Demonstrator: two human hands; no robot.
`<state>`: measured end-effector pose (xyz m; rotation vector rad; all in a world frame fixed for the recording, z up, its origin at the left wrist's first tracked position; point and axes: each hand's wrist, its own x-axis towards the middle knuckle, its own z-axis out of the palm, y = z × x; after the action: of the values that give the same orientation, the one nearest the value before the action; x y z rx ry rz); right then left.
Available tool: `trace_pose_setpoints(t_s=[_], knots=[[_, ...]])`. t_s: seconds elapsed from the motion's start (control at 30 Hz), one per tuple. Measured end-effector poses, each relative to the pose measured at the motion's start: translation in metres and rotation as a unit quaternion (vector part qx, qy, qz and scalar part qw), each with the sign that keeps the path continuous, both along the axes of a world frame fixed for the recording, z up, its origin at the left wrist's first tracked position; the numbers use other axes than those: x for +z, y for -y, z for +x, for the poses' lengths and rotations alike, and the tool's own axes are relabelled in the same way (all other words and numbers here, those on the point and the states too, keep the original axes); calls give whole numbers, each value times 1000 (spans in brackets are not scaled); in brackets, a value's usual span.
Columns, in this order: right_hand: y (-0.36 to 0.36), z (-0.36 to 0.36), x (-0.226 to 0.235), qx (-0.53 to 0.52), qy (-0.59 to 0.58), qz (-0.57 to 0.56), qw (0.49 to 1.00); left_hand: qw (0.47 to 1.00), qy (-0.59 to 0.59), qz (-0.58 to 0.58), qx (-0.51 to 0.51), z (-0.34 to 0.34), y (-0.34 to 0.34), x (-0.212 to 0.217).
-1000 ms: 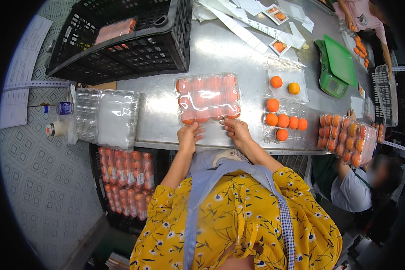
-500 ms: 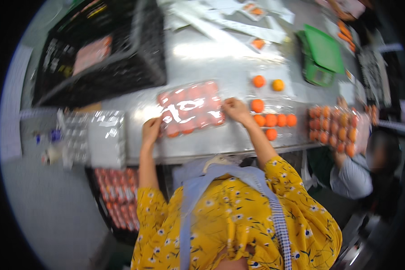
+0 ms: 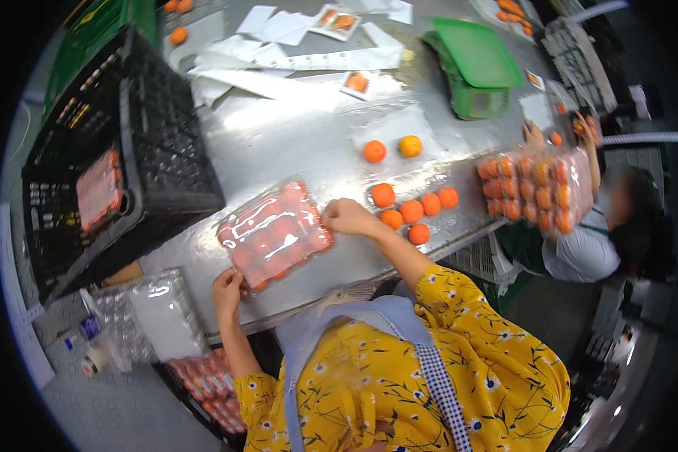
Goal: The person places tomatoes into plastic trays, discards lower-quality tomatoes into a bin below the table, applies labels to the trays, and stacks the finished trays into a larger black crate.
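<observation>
We hold the clear fruit pack (image 3: 273, 235) flat on the worktop (image 3: 294, 143), long axis running left-low to right-high: left hand (image 3: 228, 286) fingers pinch its near-left corner, right hand (image 3: 346, 217) fingers curl on its right end.

Glossy clear plastic fruit pack (image 3: 275, 235)

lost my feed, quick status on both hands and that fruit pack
Left hand grips the near corner of the clear fruit pack. Right hand holds its far edge. Pack flat on the metal table. Loose oranges just beside the right hand.
</observation>
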<state>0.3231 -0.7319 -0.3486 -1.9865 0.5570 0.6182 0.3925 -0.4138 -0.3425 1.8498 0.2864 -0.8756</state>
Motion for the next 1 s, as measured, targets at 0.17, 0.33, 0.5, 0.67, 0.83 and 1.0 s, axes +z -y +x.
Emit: trace_pose_setpoints(t_s=[0.17, 0.33, 0.5, 0.67, 0.83, 1.0], knots=[[42, 44, 49, 16, 70, -188, 980, 999, -31, -3, 13, 0, -4, 7], [145, 107, 19, -91, 260, -364, 890, 998, 11, -38, 53, -1, -2, 9], [191, 131, -19, 64, 246, -506, 824, 995, 34, -44, 89, 0, 0, 15], [206, 130, -29, 186, 243, -539, 785, 993, 70, -36, 86, 1, -1, 5], [200, 124, 2, 172, 220, -510, 814, 987, 130, -3, 90, 6, 3, 11], [158, 109, 61, 98, 367, -371, 847, 908, 387, 158, 41, 5, 25, 50]])
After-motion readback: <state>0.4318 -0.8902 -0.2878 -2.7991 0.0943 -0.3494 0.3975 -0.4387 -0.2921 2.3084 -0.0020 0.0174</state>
